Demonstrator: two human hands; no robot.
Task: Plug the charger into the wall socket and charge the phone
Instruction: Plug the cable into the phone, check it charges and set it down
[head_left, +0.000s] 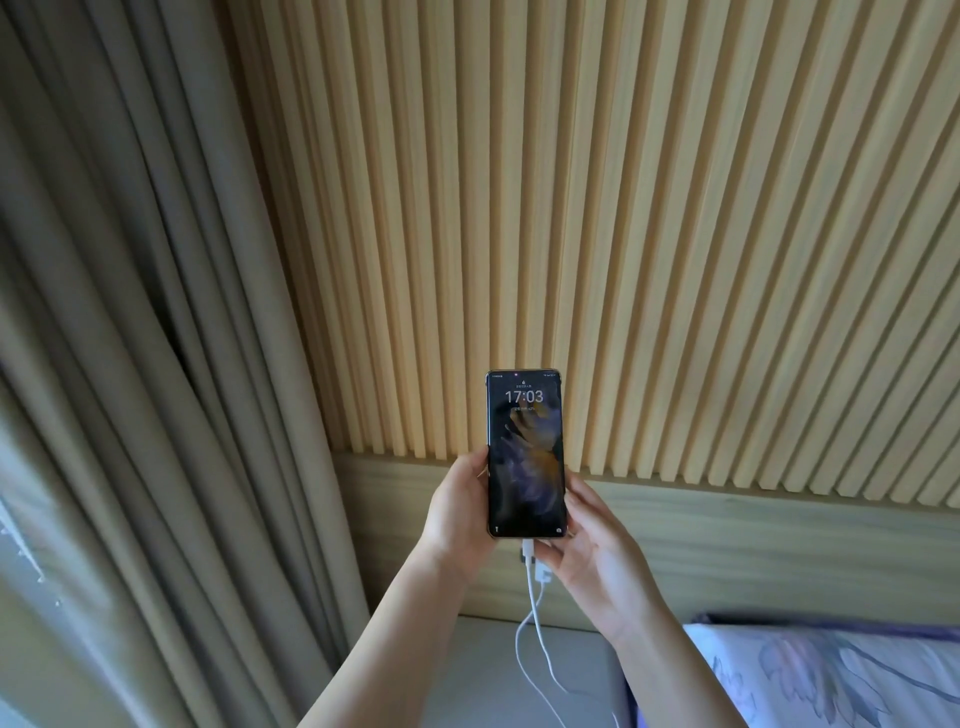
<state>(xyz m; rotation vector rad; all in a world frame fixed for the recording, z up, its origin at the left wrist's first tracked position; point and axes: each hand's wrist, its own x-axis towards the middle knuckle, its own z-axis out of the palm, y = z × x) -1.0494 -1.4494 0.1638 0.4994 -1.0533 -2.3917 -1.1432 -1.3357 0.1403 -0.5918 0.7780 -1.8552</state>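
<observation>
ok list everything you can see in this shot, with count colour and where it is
phone: one, dark with its lock screen lit, held upright at centre in front of the wall
cable: one, white, plugged into the phone's bottom edge, hanging down in loops
slatted wall panel: one, light wood, filling the upper centre and right
curtain: one, beige-grey, hanging in folds at left
pillow: one, pale with a purple floral print, bottom right
bedside surface: one, grey, below the phone
left hand: one, in a grip on the phone's left edge
right hand: one, at the phone's lower right edge and the cable plug
</observation>
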